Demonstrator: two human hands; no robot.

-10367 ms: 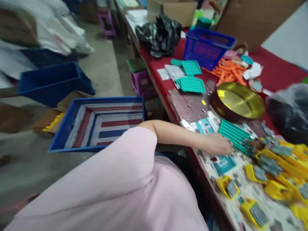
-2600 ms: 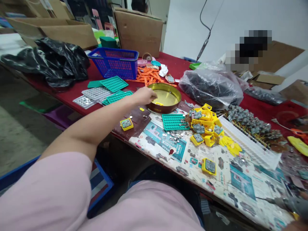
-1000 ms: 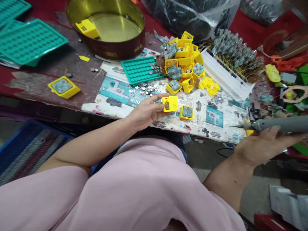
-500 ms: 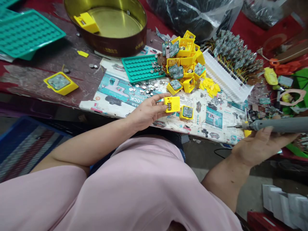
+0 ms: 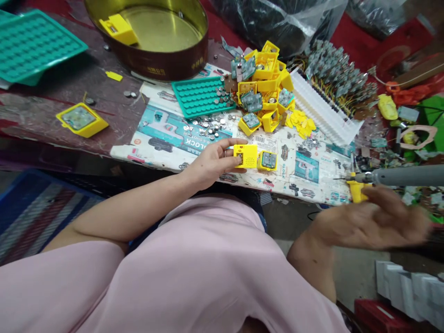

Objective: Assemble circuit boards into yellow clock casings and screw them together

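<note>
My left hand pinches a small yellow plastic case near the table's front edge. The case's face shows a patch of speaker holes and a small slot partly under my thumb. Just to its right lies another yellow case with a circuit board in it. My right hand, blurred by motion, is below a grey electric screwdriver, apart from it, with loose fingers and nothing visible in them. The screwdriver's front end lies over a yellow holder at the table edge.
Yellow cases are heaped behind, near a green tray and scattered button cells. A round tin stands at the back left. Circuit boards with wires line a white foam strip. One more case sits left.
My right hand has come off the screwdriver and dropped below it. My left hand has tilted the yellow case slightly and moved it a little lower. The view has shifted slightly.
</note>
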